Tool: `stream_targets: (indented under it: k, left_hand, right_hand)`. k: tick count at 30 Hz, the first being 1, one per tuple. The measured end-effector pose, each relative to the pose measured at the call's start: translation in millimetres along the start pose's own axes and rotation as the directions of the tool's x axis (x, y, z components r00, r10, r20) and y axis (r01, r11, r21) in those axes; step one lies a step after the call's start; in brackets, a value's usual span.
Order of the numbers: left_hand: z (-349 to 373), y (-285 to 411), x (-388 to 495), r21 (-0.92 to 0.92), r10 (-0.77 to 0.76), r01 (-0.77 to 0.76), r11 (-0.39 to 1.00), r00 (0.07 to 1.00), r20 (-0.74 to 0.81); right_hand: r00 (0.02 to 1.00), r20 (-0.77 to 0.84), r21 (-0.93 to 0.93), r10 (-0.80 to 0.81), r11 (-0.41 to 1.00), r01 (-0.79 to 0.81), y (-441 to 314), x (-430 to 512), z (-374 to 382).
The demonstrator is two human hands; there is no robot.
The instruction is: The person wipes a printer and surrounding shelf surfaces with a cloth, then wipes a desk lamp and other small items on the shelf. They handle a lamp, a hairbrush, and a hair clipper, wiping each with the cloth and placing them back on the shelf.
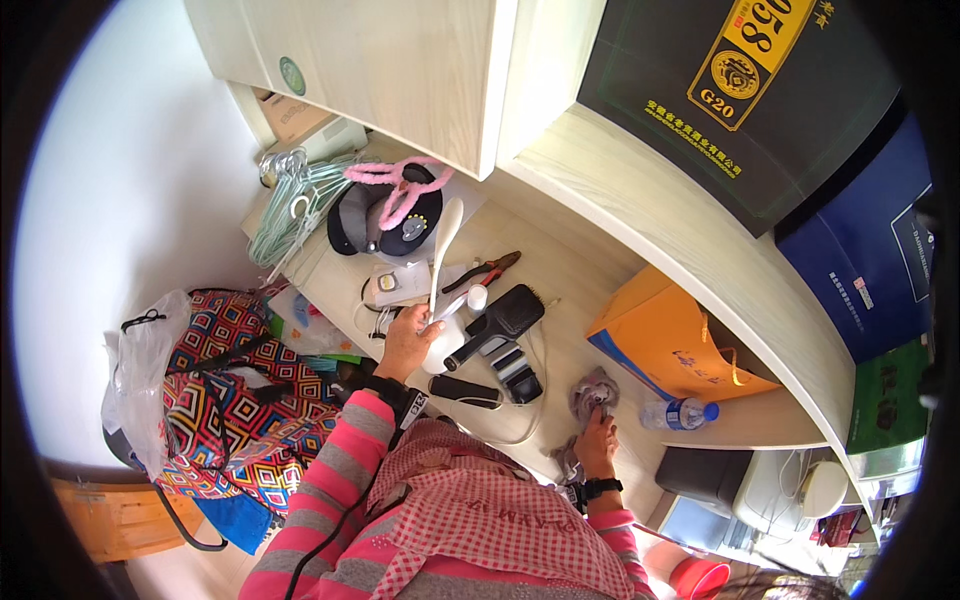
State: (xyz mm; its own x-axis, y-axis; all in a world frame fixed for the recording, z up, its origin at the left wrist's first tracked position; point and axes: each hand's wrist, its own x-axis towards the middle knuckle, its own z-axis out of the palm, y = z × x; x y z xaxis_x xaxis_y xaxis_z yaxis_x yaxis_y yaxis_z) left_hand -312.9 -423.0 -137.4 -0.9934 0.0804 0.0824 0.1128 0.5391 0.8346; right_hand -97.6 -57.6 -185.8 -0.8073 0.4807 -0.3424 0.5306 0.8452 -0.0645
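My left hand [409,341] grips the lower end of a long white spoon-shaped object [444,244], over a rounded white item [445,349]. My right hand [598,444] rests its fingers on a crumpled grey cloth [594,394] lying on the wooden desk [574,322]. Between the hands lie a black paddle hairbrush [517,309], a black-and-silver device [513,369] and a dark oblong case [465,391] with a pale cable across it. Beyond my left hand are a small white-capped bottle [477,298], pliers with red and black handles [484,271] and a white packet [401,283].
Mint-green hangers [289,214] and a dark neck pillow [360,221] with a pink fluffy band fill the far left. An orange paper bag [660,337] and a plastic water bottle [679,414] stand right. A shelf edge [675,259] overhangs; a patterned bag [225,390] sits left.
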Motion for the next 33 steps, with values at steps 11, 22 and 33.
stream_targets:
  k: [11,22,33]
  left_hand:
    - [-28.4,27.4,14.6,-0.29,-0.067,0.087,0.953,0.995,0.078]
    - [-103.3,84.8,46.3,-0.717,-0.039,0.194,0.669,0.973,0.227]
    - [-92.1,95.7,3.8,-0.943,0.108,0.33,-0.028,0.939,0.326]
  right_hand:
    - [1.0,-0.005,0.033,0.021,0.999,-0.021,-9.8,-9.7,-17.3]
    - [0.994,-0.09,0.061,0.056,0.997,-0.051,-18.7,-13.8,-21.8]
    - [0.986,-0.163,0.186,0.019,0.982,0.012,-17.6,-33.3,-46.8]
